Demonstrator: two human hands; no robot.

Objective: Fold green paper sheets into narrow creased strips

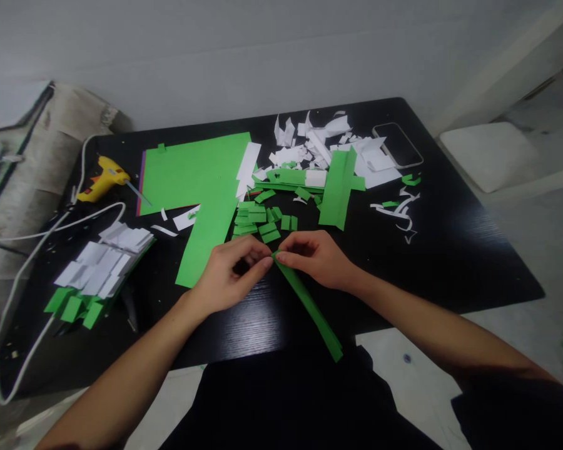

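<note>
Both my hands meet over the middle of the black table (450, 250). My right hand (316, 257) pinches the far end of a long folded green paper strip (309, 303) that runs back toward me over the table's edge. My left hand (229, 275) is closed, its fingertips pressing the same end of the strip. Just beyond my hands lies a pile of small green paper pieces (258, 219). A large green paper sheet (197, 181) lies to the left of them.
A yellow glue gun (104, 178) with a white cord (37, 234) lies at the far left. A white and green layered paper piece (98, 269) sits near left. White scraps (319, 147), a folded green sheet (338, 187) and a phone (398, 145) lie at the back.
</note>
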